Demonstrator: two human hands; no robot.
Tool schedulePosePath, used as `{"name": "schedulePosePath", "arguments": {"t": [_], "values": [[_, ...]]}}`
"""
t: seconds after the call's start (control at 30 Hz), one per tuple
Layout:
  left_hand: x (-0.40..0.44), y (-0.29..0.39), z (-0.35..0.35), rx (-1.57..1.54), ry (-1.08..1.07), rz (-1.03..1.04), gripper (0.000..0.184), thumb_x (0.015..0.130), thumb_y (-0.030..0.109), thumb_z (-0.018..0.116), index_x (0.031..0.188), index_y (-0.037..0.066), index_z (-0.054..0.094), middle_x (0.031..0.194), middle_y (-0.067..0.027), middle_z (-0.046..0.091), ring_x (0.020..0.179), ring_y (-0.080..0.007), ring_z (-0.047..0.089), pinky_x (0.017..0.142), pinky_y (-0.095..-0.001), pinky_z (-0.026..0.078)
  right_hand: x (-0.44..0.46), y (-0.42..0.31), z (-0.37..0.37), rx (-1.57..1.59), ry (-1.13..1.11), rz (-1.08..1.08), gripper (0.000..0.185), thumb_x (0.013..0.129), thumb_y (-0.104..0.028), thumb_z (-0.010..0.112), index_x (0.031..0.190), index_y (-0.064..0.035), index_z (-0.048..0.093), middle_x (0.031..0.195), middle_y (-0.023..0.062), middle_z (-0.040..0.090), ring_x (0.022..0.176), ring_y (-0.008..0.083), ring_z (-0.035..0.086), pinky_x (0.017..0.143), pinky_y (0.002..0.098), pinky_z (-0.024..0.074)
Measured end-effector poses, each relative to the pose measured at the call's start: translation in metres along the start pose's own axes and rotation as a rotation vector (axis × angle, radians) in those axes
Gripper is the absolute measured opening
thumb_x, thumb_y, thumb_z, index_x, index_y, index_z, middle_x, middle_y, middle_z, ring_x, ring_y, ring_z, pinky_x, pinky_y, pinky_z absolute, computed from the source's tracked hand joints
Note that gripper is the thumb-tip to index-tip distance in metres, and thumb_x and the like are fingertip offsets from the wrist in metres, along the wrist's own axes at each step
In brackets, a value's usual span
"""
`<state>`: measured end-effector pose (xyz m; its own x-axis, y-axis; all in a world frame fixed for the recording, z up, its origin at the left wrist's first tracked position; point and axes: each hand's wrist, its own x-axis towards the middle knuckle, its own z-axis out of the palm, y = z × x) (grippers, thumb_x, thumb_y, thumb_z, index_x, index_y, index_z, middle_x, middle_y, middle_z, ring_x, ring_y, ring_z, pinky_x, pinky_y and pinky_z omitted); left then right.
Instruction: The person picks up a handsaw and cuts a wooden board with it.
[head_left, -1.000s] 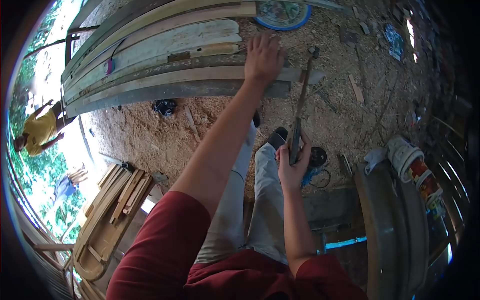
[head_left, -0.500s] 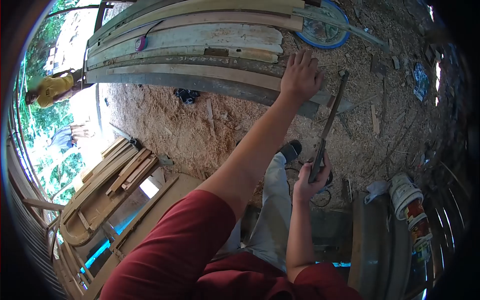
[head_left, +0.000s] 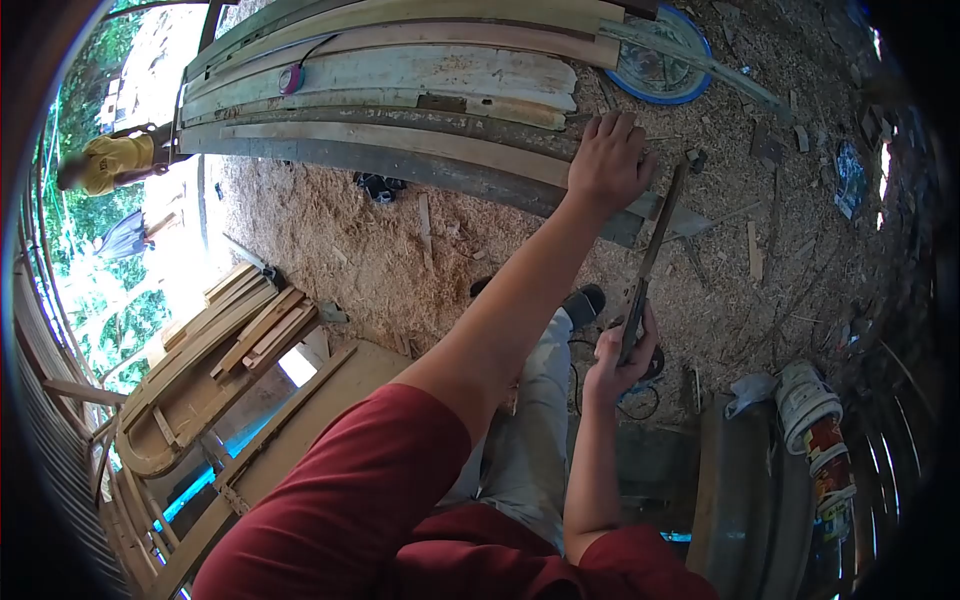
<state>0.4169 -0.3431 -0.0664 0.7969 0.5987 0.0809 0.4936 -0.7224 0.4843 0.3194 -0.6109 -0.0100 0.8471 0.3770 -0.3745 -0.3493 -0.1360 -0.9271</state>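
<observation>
The left hand (head_left: 608, 168) hides part of the boards (head_left: 400, 75) beneath it, so whether it grips or merely rests there cannot be told. Fingers of the right hand (head_left: 615, 370) cover the lower end of a long narrow tool (head_left: 655, 250), its edge too fine to make out. The left forearm (head_left: 515, 300) masks most of one shoe (head_left: 480, 287); a strip (head_left: 735, 86) crosses part of a blue-rimmed disc (head_left: 655, 76). The top edge cuts off the upper boards, and the distant person in yellow (head_left: 115, 163) is small and blurred
</observation>
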Motion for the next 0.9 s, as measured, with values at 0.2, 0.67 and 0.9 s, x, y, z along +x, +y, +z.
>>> {"name": "schedulePosePath", "arguments": {"t": [0.2,0.67,0.9], "values": [[0.000,0.000,0.003,0.015,0.002,-0.008,0.038,0.103,0.035,0.064,0.121,0.002,0.068,0.137,-0.0181,0.063,0.137,-0.0377,0.055,0.119,-0.0526,0.041,0.000,0.012,-0.017,-0.026,-0.017,-0.079,0.064,0.102,-0.018,0.064,0.159,0.0045,0.046,0.084,0.0001,0.057,0.063,0.0065,0.047,0.055,0.0241,0.0375],[-0.002,-0.002,0.006,0.075,-0.012,-0.015,0.038,0.102,0.038,0.063,0.111,0.003,0.072,0.123,-0.0184,0.066,0.127,-0.0374,0.058,0.114,-0.0520,0.042,-0.008,0.017,-0.026,0.079,0.044,0.063,0.061,0.101,-0.025,0.069,0.154,0.0017,0.054,0.127,0.0066,0.068,0.073,0.0046,0.047,0.059,0.0211,0.0358],[-0.001,-0.001,0.005,0.083,0.014,-0.027,0.043,0.104,0.041,0.062,0.118,0.002,0.073,0.126,-0.0179,0.066,0.130,-0.0362,0.057,0.115,-0.0513,0.042,-0.006,0.030,-0.022,-0.102,0.023,-0.024,0.059,0.102,-0.014,0.067,0.156,0.0002,0.048,0.093,0.0018,0.063,0.064,0.0060,0.049,0.055,0.0218,0.0381]]}}
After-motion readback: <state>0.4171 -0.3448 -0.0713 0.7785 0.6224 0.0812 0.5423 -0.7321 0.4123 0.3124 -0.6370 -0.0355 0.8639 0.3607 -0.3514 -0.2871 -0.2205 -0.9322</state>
